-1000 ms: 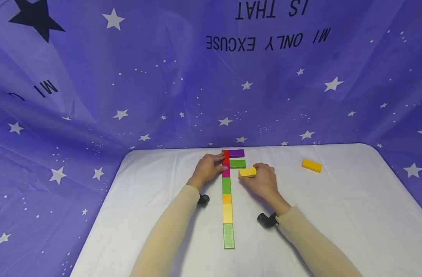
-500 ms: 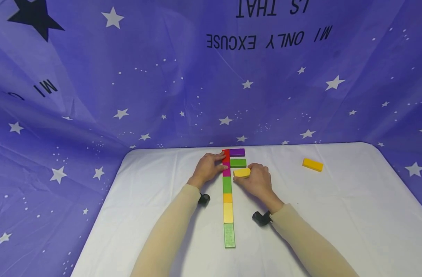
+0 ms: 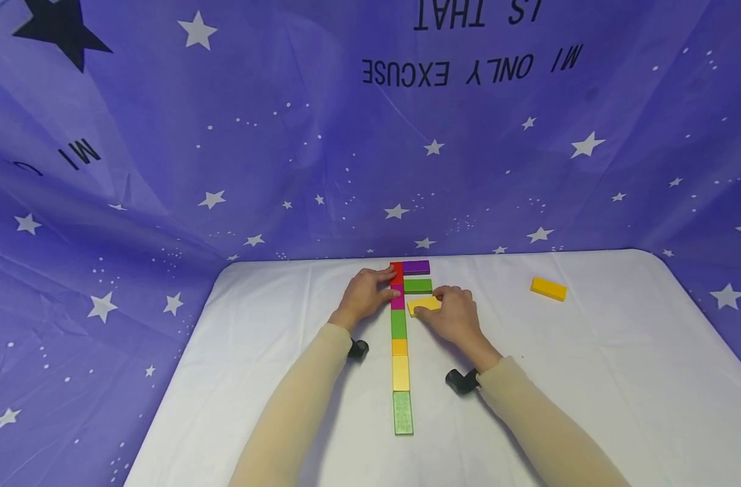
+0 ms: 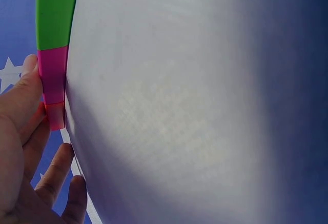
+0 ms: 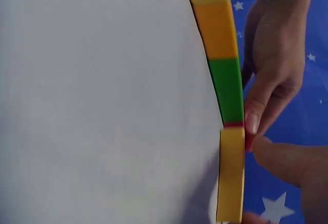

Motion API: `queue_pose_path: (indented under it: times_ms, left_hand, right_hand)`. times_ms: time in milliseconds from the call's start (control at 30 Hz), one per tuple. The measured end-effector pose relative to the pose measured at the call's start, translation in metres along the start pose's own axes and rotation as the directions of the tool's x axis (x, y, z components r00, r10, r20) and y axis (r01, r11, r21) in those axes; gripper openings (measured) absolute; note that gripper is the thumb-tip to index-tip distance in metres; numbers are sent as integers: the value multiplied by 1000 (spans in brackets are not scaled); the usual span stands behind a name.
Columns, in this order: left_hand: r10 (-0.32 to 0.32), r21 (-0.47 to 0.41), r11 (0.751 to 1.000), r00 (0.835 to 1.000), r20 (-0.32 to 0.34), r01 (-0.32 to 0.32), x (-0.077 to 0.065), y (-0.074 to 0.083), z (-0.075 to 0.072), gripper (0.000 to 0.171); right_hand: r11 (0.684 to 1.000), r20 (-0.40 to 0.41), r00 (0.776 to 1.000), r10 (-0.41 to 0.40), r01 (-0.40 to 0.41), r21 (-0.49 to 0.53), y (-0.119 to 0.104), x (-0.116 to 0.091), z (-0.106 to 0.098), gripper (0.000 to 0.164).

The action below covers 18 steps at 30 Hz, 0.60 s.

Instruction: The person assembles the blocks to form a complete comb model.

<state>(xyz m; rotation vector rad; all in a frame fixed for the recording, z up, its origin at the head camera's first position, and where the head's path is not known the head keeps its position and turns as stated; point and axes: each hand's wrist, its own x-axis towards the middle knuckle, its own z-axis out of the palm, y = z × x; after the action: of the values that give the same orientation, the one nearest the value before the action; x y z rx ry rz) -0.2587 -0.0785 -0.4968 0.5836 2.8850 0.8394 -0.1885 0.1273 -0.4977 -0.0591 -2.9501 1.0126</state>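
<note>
My left hand [image 3: 360, 296] rests at the far end of a column of coloured blocks. Its fingertips touch the red block [image 3: 399, 276], and its thumb is on the magenta block [image 4: 53, 73]. My right hand [image 3: 460, 316] pinches a yellow block [image 3: 425, 304] between thumb and fingers, just right of the column. That block lies slightly slanted in the head view, its left end close to the magenta block. A purple block [image 3: 416, 266] and a green block [image 3: 418, 286] stick out rightward from the column, above the yellow one.
Nearer along the column come a green block [image 3: 398, 325], an orange block [image 3: 399, 348], a pale yellow block [image 3: 400, 373] and a light green block [image 3: 403, 412]. Another yellow block [image 3: 548, 289] lies far right on the white tablecloth [image 3: 589, 379]. A starry purple curtain [image 3: 322, 149] hangs behind.
My right hand has brought the yellow block leftward to the column, and its left end has since tipped slightly nearer to me. My left hand has stayed in place.
</note>
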Motion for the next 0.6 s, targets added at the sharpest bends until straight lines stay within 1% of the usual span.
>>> queue_pose_path:
  times_ms: [100,233,367,600]
  left_hand:
    - [-7,10,1000,1000,1,7,0,0,0,58]
    - [-15,13,1000,1000,6,15,0,-1,0,58]
    - [-10,9,1000,1000,9,10,1,-2,0,59]
    - [7,12,1000,1000,5,-7,2,-2,1,59]
  right_hand:
    - [999,6,999,-39,39,23,5,1,-5,54]
    - [998,37,998,-54,53,32,9,2,-9,46]
    - [998,50,997,-53,52,26,10,2,-9,44]
    - [998,27,998,-59,58,32,9,0,-7,43]
